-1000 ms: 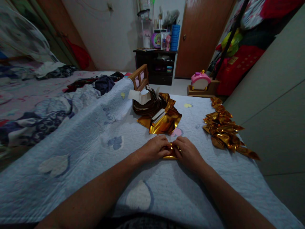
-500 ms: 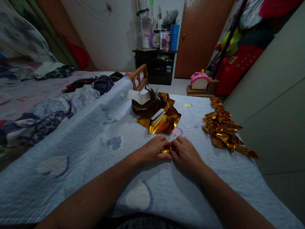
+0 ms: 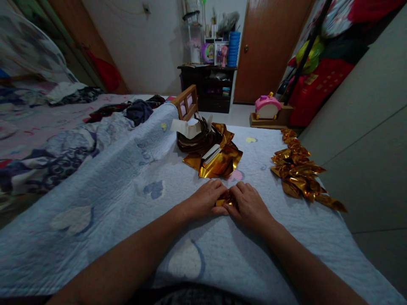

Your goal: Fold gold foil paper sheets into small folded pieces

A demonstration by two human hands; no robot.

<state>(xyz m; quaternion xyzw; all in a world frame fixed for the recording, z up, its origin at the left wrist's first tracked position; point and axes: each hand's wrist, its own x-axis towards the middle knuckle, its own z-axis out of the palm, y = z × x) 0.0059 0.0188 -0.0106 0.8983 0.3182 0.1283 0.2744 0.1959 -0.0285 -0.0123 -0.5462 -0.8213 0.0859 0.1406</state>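
Close together over the light blue quilt (image 3: 187,233), both my hands grip one small piece of shiny gold foil paper (image 3: 226,203). My left hand (image 3: 208,198) has its fingers curled over the foil's left side. On the other side my right hand (image 3: 249,205) pinches it with thumb and fingers. Most of the foil is covered by the fingers. Just beyond the hands lie loose gold foil sheets (image 3: 222,163), beside a bundle of brown-edged paper (image 3: 195,142). A heap of folded gold foil pieces (image 3: 297,173) lies along the quilt's right edge.
A wooden rail (image 3: 187,103) stands at the bed's far end. Crumpled bedding and clothes (image 3: 117,116) lie to the left. At right rises a pale cabinet (image 3: 365,148). A pink toy case (image 3: 268,106) sits on the floor, near a dark stand (image 3: 205,89) and a brown door (image 3: 263,55).
My fingers have shifted slightly, and more of the gold foil shows between my hands. The view has moved very slightly; the foil pieces on the quilt have not moved.
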